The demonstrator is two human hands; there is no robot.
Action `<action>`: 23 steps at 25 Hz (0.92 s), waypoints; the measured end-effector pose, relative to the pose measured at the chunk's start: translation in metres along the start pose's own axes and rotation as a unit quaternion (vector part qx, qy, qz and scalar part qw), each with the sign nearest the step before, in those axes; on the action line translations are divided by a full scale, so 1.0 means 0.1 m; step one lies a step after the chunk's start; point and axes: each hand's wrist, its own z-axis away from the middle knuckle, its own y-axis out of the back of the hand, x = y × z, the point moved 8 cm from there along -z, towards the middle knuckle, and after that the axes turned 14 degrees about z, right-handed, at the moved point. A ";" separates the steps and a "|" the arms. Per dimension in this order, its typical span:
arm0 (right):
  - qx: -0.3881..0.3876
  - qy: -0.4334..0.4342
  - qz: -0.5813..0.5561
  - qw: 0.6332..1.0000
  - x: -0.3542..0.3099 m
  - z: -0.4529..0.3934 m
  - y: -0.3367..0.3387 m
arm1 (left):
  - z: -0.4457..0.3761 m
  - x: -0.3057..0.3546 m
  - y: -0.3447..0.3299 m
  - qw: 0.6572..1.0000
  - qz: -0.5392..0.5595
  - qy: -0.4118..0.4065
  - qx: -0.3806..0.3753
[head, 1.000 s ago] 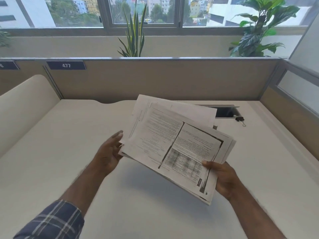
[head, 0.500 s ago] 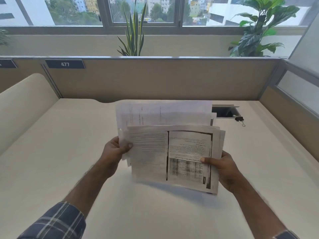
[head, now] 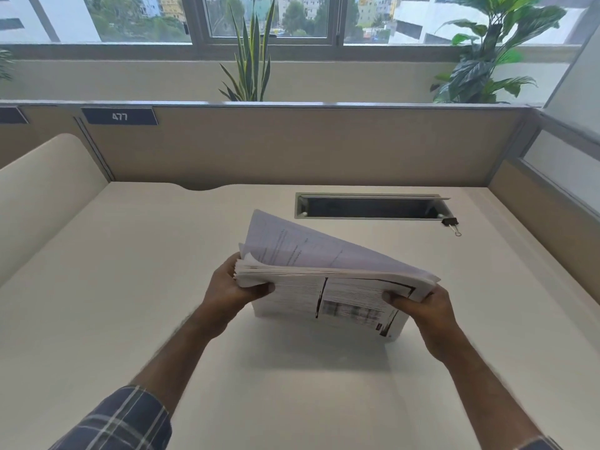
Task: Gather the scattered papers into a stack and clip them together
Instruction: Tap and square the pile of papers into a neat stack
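"477" in white digits on a dark nameplate (head: 119, 116), fixed to the top left of the beige partition (head: 292, 144) behind the table. A second dark nameplate (head: 11, 115) at the far left edge is cut off; nothing readable on it. The papers (head: 324, 287) carry printed lines, a black-bordered block and a blurred table-like patch on the front sheet, plus faint lines on the raised back sheet; all too small and blurred to read. No brands or other signs legible.
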 end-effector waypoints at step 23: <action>0.003 -0.035 0.013 0.999 0.09 -0.06 -0.04 | -0.10 -0.10 -0.09 0.998 -0.019 0.057 -0.017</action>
